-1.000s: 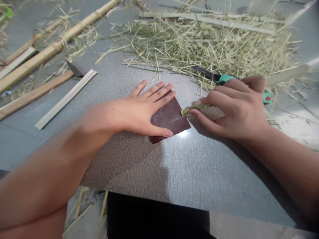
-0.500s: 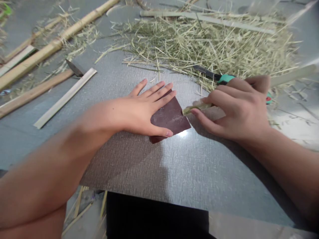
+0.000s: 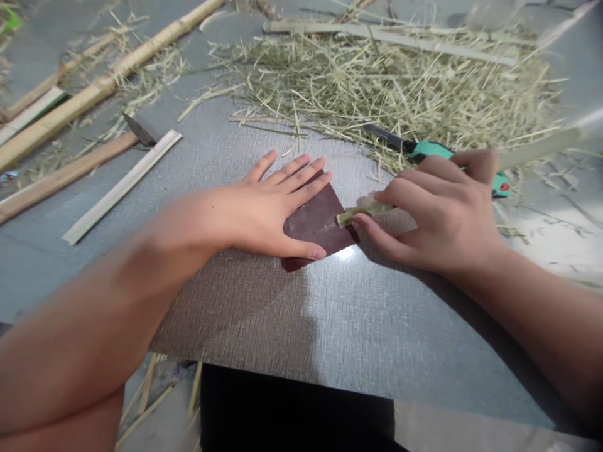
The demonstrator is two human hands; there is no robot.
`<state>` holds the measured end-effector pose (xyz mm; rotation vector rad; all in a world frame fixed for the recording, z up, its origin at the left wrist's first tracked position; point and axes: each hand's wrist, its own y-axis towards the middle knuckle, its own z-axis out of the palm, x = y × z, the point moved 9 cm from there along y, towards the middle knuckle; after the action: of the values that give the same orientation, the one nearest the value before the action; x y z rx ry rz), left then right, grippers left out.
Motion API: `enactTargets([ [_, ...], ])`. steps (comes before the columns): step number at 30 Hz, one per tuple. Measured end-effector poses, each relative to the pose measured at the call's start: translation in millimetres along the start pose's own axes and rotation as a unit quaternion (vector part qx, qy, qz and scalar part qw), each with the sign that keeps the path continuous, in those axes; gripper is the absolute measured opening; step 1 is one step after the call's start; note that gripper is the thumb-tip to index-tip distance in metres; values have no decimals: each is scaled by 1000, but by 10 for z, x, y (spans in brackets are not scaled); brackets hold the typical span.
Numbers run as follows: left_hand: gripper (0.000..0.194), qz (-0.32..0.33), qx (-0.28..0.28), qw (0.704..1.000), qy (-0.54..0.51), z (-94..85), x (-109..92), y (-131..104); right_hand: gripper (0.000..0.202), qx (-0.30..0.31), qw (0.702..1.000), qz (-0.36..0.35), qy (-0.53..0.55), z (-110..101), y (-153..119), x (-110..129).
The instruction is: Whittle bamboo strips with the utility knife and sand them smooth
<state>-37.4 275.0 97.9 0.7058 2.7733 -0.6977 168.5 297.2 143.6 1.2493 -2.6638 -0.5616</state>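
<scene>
My left hand (image 3: 264,210) lies flat, fingers spread, on a dark brown sheet of sandpaper (image 3: 315,226), pressing it to the grey table (image 3: 264,314). My right hand (image 3: 443,210) is closed round a pale green bamboo strip (image 3: 360,213), pinched between thumb and fingers. The strip's near end touches the sandpaper's right part, and its long far end reaches out behind the hand to the upper right. Just beyond my right hand lies a knife with a green and black handle (image 3: 431,150), partly hidden by the hand.
A heap of thin bamboo shavings (image 3: 400,88) covers the back of the table. On the left lie a bamboo pole (image 3: 94,100), a wooden-handled tool with a dark metal head (image 3: 70,172) and a split bamboo strip (image 3: 123,187). Marked white paper (image 3: 565,242) is at the right.
My right hand has moved a little to the left with the bamboo strip, whose end now sits further over the sandpaper. More of the knife handle shows. My left hand stays put.
</scene>
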Motion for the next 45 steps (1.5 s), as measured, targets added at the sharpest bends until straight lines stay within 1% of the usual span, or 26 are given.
enactTargets([
  [5, 135, -2, 3, 1000, -1, -10, -15, -4, 48, -24, 1000, 4, -3, -20, 2, 9],
  [8, 136, -14, 9, 1000, 1, -9, -22, -3, 49, -10, 1000, -5, -8, 6, 2, 36],
  [14, 135, -14, -10, 1000, -7, 9, -24, 13, 51, -70, 997, -26, -10, -47, -13, 69],
  [18, 134, -12, -26, 1000, -12, 22, -28, 20, 51, -90, 996, -18, -9, -59, -28, 54],
  [19, 134, -14, -27, 999, -11, 25, -31, 21, 51, -85, 996, -15, -11, -58, -28, 48],
  [21, 134, -20, -21, 1000, -8, 36, -36, 23, 50, -51, 999, -13, -13, -24, -20, 44],
  [23, 135, -27, -16, 1000, -7, 41, -40, 25, 50, -31, 999, -14, -10, -21, -15, 49],
  [26, 135, -27, -17, 999, -7, 29, -47, 24, 50, -30, 999, -1, -11, -52, -10, 42],
  [29, 134, -23, -17, 1000, -6, 27, -51, 22, 49, -6, 1000, 5, -20, -26, -5, 60],
  [34, 134, -23, -17, 1000, -1, 33, -52, 22, 49, -31, 999, -10, -30, -60, -6, 91],
  [40, 135, -20, -6, 1000, 2, 35, -37, 34, 45, -103, 993, -56, -8, -110, -15, 125],
  [43, 136, -10, -1, 1000, 6, 32, -37, 35, 45, -123, 990, -69, 15, -122, -20, 146],
  [45, 135, 0, -7, 1000, 4, 23, -44, 37, 42, -120, 989, -82, 23, -115, -21, 180],
])
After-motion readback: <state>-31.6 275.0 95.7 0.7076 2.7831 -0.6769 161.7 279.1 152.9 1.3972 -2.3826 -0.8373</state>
